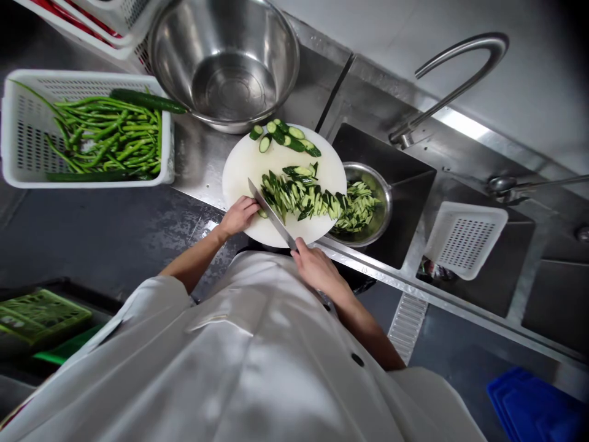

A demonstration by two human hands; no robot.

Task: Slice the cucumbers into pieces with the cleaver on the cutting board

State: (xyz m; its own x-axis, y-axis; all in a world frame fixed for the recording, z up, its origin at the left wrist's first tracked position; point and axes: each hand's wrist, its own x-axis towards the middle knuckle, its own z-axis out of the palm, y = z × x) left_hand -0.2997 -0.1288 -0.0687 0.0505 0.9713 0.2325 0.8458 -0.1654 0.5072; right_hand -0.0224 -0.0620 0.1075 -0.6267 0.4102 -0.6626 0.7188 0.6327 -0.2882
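Note:
My right hand (pixel 315 265) is wrapped round the handle of a knife (pixel 275 218), whose blade slants up and left over a round white cutting board (pixel 239 166). Left of the blade, my left hand (pixel 240 215) rests at the board's edge with its fingers bent against a cucumber piece (pixel 262 213), mostly hidden. Sliced cucumber (pixel 294 195) lies in a row across the board, right of the knife. Thicker cucumber chunks (pixel 294 142) sit near the far edge. More slices fill a metal bowl (pixel 363 212) beside the board, partly under its right edge.
A large steel basin (pixel 225 67) stands behind the board. At left, a white basket (pixel 27 132) holds green peppers (pixel 110 138) and a whole cucumber (pixel 147 100). Right are sinks, a curved faucet (pixel 460 92) and a white basket (pixel 469 236). Blue items (pixel 534 405) lie lower right.

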